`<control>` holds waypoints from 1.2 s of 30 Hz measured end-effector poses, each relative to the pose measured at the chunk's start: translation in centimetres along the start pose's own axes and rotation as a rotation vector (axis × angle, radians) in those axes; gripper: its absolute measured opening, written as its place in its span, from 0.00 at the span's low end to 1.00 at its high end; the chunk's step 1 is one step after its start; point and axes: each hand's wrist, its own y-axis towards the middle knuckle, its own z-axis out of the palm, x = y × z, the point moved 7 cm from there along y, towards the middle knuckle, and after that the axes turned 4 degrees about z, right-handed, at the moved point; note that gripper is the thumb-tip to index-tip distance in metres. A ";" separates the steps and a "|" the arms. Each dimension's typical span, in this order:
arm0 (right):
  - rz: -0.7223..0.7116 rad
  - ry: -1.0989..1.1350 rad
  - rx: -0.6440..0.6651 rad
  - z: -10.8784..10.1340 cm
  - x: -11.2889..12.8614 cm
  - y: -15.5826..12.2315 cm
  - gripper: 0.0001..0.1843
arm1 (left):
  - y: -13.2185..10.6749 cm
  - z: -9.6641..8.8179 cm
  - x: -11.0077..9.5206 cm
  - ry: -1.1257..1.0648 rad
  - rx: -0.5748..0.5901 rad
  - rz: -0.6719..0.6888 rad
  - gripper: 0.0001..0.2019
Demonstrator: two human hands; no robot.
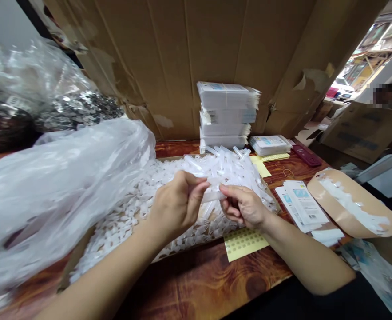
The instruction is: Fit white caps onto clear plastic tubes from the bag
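Note:
Just above a shallow cardboard tray (92, 235), a small translucent white plastic piece (212, 194) spans the space between my two hands. My left hand (179, 200) is closed in a pinch at its left end. At the other end, the thumb and fingers of my right hand (244, 204) grip it. Its exact kind is unclear. Beneath it lies a pile of clear plastic tubes (237, 171), and many small white plastic parts (125, 218) cover the left side of the tray.
Stacks of printed cards (227, 102) stand behind the tray, against a cardboard wall (169, 58). Loose cards (302, 202), a peach-coloured tray (335, 213) and a yellow sticker sheet (245, 244) lie rightward. A large plastic bag (92, 155) bulges at left. A person (387, 95) is far right.

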 end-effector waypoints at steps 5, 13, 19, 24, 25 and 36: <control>-0.939 -0.955 -0.358 0.0 5.6 -3.4 0.10 | 0.2 1.7 3.5 -0.367 0.099 -0.558 0.20; -1.332 -1.308 -0.485 3.5 4.9 -5.9 0.05 | -0.9 1.9 3.9 -0.151 0.060 -0.584 0.16; -0.670 -0.624 -0.360 1.9 3.2 -2.9 0.11 | 0.0 -0.9 1.1 0.214 -0.222 -0.143 0.09; -0.246 -0.293 -0.092 -0.9 2.2 -0.8 0.21 | 0.9 -0.8 1.4 0.033 -0.187 -0.141 0.10; -0.307 -0.365 -0.195 -2.5 3.2 -0.9 0.22 | 1.3 -0.7 1.6 -0.081 -0.175 -0.169 0.11; -0.187 -1.198 -0.881 -9.3 5.9 -0.8 0.27 | 4.4 -3.9 3.6 -0.599 -0.327 -0.490 0.09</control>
